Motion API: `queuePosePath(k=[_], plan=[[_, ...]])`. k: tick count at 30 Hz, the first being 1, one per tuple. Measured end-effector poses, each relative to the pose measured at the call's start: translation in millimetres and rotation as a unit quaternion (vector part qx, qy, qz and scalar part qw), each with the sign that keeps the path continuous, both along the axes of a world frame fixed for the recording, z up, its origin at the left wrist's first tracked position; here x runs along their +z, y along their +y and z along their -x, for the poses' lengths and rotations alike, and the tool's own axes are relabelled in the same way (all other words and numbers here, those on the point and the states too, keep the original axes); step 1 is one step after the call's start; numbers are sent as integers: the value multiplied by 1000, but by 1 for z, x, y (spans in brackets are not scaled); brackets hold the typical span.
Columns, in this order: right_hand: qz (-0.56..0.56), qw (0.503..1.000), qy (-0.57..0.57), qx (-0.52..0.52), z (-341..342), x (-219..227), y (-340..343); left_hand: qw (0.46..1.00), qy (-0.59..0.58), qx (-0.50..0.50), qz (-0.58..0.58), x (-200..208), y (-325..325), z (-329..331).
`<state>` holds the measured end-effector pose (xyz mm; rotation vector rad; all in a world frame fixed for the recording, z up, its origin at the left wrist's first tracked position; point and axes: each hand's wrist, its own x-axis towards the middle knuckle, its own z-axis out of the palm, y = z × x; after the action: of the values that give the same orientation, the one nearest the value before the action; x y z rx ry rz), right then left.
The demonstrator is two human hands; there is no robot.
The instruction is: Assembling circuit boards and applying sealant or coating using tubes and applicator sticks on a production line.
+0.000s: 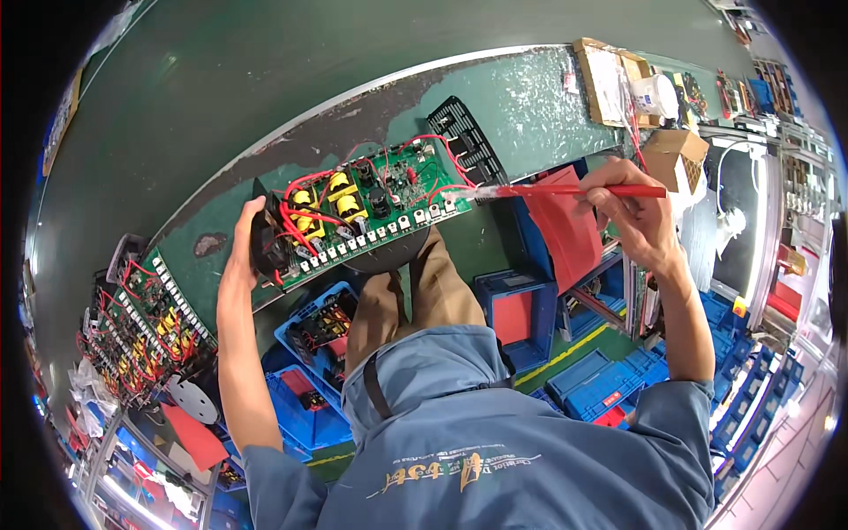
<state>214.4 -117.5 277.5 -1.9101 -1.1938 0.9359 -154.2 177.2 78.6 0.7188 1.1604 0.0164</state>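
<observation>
A green circuit board (pixel 399 175) with yellow-wound transformers (pixel 340 185), red wires and a row of metal-tabbed parts along its near edge lies across the bench edge, tilted. My left hand (pixel 245 237) grips its left end by the black end panel (pixel 267 247). In my right hand (pixel 638 221) is a slim red brush (pixel 552 189), held between thumb and fingers. The whitish tip of the brush reaches the board's right end; whether it touches is too small to tell. A black slotted end panel (pixel 466 141) is wired to that end of the board.
Several similar boards (pixel 155 318) are stacked at the left. An open cardboard box (pixel 609 93) and a white tub (pixel 654 95) stand at the far right of the bench. Blue crates (pixel 517 309) sit below, beside my legs. Red sheet material (pixel 565 234) hangs under my right hand.
</observation>
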Motion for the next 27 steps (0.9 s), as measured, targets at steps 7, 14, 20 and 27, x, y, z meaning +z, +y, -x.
queuePosePath(k=[7,14,20,27], plan=[[-39,999,21,11,-5,-3,-2,1000,-11,13,-1,-9,2,5],[-39,997,8,66,-3,-14,-1,1000,-3,-6,-27,-16,6,8],[-81,992,-53,84,-8,-9,-3,1000,-22,-4,-12,-24,11,14],[-52,997,6,65,-4,-10,-9,1000,-23,-12,-12,-14,5,10]])
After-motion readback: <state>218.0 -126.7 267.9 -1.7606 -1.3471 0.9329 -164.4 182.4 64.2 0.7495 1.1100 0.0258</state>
